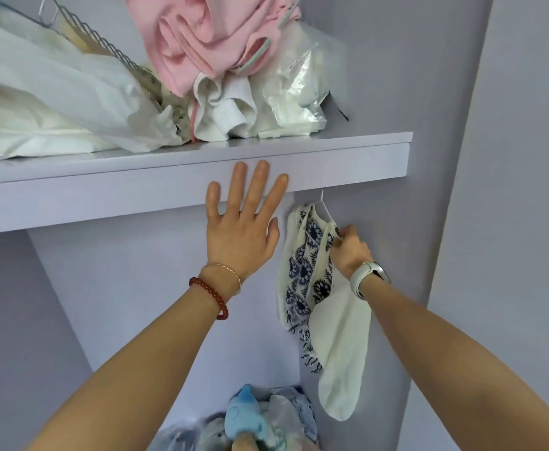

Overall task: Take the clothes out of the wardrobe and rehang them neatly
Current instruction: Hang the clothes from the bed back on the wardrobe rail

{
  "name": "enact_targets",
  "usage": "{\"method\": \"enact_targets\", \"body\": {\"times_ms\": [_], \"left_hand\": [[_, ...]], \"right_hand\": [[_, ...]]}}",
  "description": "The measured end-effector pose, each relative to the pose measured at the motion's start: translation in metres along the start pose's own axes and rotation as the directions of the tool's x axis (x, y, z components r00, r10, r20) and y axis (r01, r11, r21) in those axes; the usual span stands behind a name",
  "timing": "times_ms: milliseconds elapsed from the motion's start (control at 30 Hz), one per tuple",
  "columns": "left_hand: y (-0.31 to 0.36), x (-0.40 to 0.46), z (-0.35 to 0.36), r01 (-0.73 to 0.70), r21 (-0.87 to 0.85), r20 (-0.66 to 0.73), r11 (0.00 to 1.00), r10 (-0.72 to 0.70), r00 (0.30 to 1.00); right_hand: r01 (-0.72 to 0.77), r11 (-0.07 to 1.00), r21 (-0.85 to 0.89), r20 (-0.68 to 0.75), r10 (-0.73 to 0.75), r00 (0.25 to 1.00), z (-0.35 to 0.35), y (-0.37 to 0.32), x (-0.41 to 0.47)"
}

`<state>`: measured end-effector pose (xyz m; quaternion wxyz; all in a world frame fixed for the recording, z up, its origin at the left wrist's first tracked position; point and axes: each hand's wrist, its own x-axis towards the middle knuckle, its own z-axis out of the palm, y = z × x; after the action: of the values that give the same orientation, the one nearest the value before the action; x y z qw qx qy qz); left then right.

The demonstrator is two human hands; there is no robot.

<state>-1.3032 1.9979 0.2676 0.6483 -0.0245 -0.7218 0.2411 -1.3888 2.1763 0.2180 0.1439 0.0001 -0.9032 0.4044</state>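
Note:
A cream garment with a dark blue floral print (302,271) hangs on a thin white hanger (324,208) under the wardrobe shelf (104,187), close to the right inner wall. My right hand (349,250), a white watch on its wrist, is shut on the garment's shoulder at the hanger's right end. My left hand (244,226) is open, fingers spread, its fingertips over the shelf's front edge, just left of the garment. It holds nothing. The hanger's hook and the rail are hidden behind the shelf.
On the shelf lie a pink garment (208,37), white folded clothes (224,112), a clear plastic bag (299,92), a white bag (55,102) and a wire rack (104,43). A pile of blue and grey soft things (250,421) sits at the wardrobe's bottom.

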Motion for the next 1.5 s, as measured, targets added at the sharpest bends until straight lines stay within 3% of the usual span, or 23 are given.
{"method": "enact_targets", "body": {"times_ms": [200,367,533,667,800,1000,1100,1233,1300,1500], "left_hand": [[0.001,0.000,0.002,-0.004,0.011,-0.025,1.000,0.004,1.000],[0.004,0.000,-0.003,0.022,-0.043,0.016,0.999,-0.021,1.000],[0.014,-0.002,-0.030,0.146,-0.284,0.127,0.948,-0.113,0.985],[0.042,-0.035,-0.072,0.322,-0.514,0.335,0.795,-0.160,0.929],[0.078,-0.091,-0.124,0.361,-0.634,0.533,0.684,0.048,0.845],[0.134,-0.170,-0.216,0.406,-0.779,0.615,0.478,0.454,0.645],[0.165,-0.189,-0.286,0.427,-0.839,0.538,0.338,0.639,0.550],[0.202,-0.208,-0.393,0.274,-0.959,0.213,0.078,0.833,0.511],[0.219,-0.219,-0.453,0.215,-0.976,0.064,-0.033,0.901,0.430],[0.239,-0.241,-0.634,0.057,-0.882,-0.428,-0.468,0.846,0.318]], "right_hand": [[-0.020,0.999,0.042,0.069,0.017,0.997,0.003,0.019,0.001],[0.091,0.996,-0.019,-0.002,-0.091,0.996,0.001,0.036,-0.030],[0.193,0.974,-0.116,-0.043,-0.199,0.979,-0.024,0.042,-0.079],[0.219,0.953,-0.208,-0.110,-0.246,0.963,-0.047,0.054,-0.145],[0.119,0.965,-0.235,-0.203,-0.169,0.965,-0.068,0.085,-0.241],[-0.297,0.927,-0.229,-0.320,0.216,0.923,-0.084,0.147,-0.404],[-0.549,0.805,-0.223,-0.403,0.437,0.804,-0.102,0.169,-0.497],[-0.791,0.609,-0.059,-0.525,0.655,0.544,-0.124,0.182,-0.621],[-0.868,0.497,0.012,-0.559,0.723,0.406,-0.133,0.182,-0.684],[-0.937,0.196,0.291,-0.605,0.796,-0.021,-0.142,0.172,-0.867]]}}
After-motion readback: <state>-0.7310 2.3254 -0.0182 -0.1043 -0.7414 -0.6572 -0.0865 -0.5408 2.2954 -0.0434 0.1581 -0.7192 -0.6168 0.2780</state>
